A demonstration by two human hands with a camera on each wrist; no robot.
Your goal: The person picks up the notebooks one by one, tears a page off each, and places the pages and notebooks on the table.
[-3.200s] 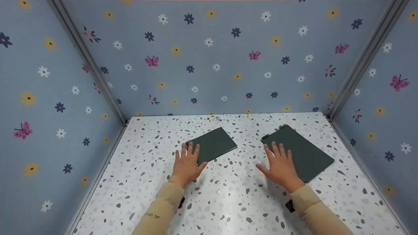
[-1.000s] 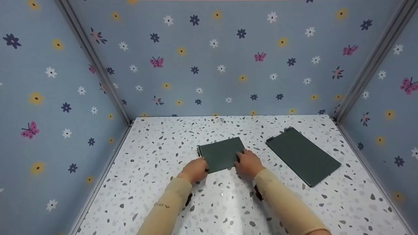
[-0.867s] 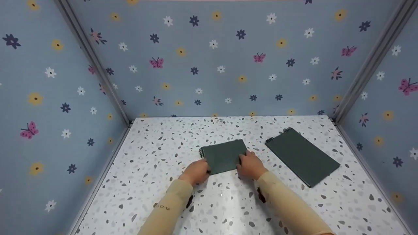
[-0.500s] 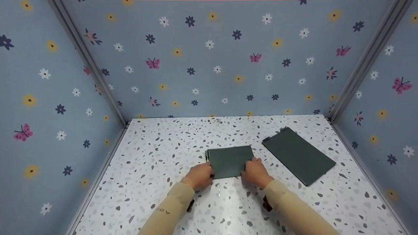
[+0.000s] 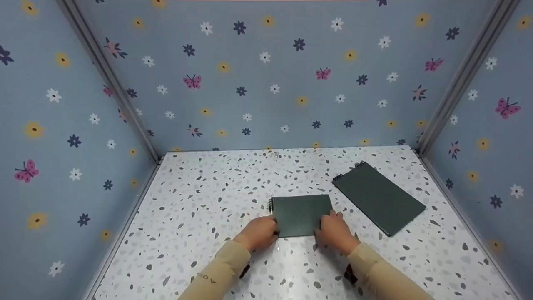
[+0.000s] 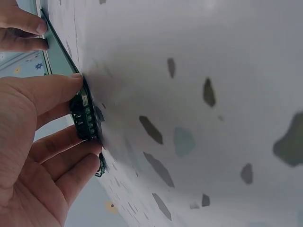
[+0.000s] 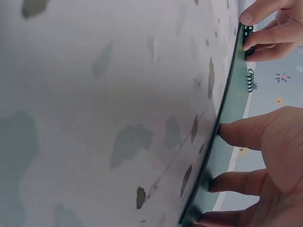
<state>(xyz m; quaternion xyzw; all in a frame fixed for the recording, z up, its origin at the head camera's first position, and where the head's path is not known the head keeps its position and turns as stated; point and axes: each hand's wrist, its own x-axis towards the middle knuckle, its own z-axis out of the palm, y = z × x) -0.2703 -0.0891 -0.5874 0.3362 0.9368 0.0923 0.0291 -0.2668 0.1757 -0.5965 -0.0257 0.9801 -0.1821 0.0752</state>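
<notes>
A small dark green spiral notebook (image 5: 297,217) lies in front of the person, its coil at the left end. My left hand (image 5: 259,233) holds its near left corner. In the left wrist view the thumb presses the near edge beside the black coil (image 6: 83,120), with the other fingers curled round the coil end. At the near right corner, my right hand (image 5: 335,232) grips the notebook. The right wrist view has that thumb on the near edge and fingertips (image 7: 215,183) on the cover, farther along toward the right end.
A larger dark green spiral notebook (image 5: 381,200) lies aslant on the right, coils toward the back. The speckled white table (image 5: 200,183) meets a flowered blue back panel (image 5: 266,100) and side panels, with metal posts in the corners.
Both hands have gone from lying spread to gripping the small notebook's near corners. It has slid right and toward the person and turned nearly square; the larger notebook stays put.
</notes>
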